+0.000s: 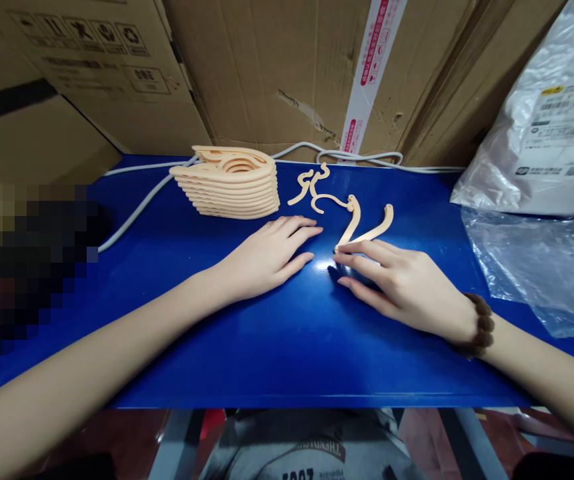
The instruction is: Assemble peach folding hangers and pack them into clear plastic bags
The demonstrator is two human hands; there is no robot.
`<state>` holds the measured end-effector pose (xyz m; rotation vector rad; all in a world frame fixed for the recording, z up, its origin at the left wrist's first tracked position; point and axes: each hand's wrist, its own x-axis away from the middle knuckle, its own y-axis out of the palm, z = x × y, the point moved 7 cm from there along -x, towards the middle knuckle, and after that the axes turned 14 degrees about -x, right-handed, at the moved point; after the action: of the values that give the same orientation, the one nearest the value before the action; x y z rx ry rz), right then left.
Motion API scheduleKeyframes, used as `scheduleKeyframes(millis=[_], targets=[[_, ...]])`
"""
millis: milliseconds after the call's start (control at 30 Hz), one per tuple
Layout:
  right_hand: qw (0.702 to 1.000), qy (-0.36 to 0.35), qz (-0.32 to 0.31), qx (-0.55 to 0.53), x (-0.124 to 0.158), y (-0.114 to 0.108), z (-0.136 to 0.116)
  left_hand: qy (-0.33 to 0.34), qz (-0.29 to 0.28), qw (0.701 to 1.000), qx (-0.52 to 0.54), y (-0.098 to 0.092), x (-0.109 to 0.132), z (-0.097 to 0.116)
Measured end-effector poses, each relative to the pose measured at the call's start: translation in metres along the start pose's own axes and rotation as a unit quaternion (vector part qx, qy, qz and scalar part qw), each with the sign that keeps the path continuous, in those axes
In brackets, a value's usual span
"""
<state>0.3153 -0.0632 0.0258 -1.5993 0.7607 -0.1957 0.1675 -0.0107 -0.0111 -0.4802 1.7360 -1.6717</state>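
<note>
My left hand lies palm down on the blue table, its fingers stretched out and holding nothing. Just behind it stands a neat stack of beige folding hangers, folded flat. My right hand has its fingers extended, the thumb apart from them. Its fingertips rest at the joint of a beige V-shaped hanger piece, whose second arm runs off to the right. A thin curved beige hook touches the top of that piece. Another small wavy beige piece lies to its left.
Cardboard boxes stand along the back of the blue table. A white cable runs behind the stack. At right are a white labelled plastic bag and a clear plastic sheet. A pixelated dark area covers the left edge.
</note>
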Motion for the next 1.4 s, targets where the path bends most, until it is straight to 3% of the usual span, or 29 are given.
scheduleKeyframes(millis=[100,267,367,567,867,1167,1400], targets=[[1.000,0.003,0.015,0.007,-0.001,-0.005,0.002,0.049,0.015,0.998,0.021,-0.004,0.002,0.011],[0.968,0.182,0.036,0.167,0.006,-0.014,0.035,0.118,0.007,0.993,0.013,-0.003,0.005,0.026],[0.961,0.218,0.003,0.171,0.009,-0.009,0.046,0.116,0.015,0.993,0.012,-0.005,0.004,0.026],[0.980,0.165,-0.005,0.107,0.004,-0.002,0.039,0.105,0.045,0.993,0.005,-0.014,0.003,0.025],[0.992,0.104,0.008,0.074,-0.001,0.004,0.050,0.122,0.042,0.991,-0.017,-0.006,0.005,0.025],[0.999,0.038,-0.008,0.022,-0.004,0.003,0.042,0.118,0.100,0.988,0.021,-0.027,0.008,0.023],[0.998,0.059,-0.003,0.013,-0.005,0.004,0.038,0.097,0.082,0.992,-0.013,-0.022,0.007,0.025]])
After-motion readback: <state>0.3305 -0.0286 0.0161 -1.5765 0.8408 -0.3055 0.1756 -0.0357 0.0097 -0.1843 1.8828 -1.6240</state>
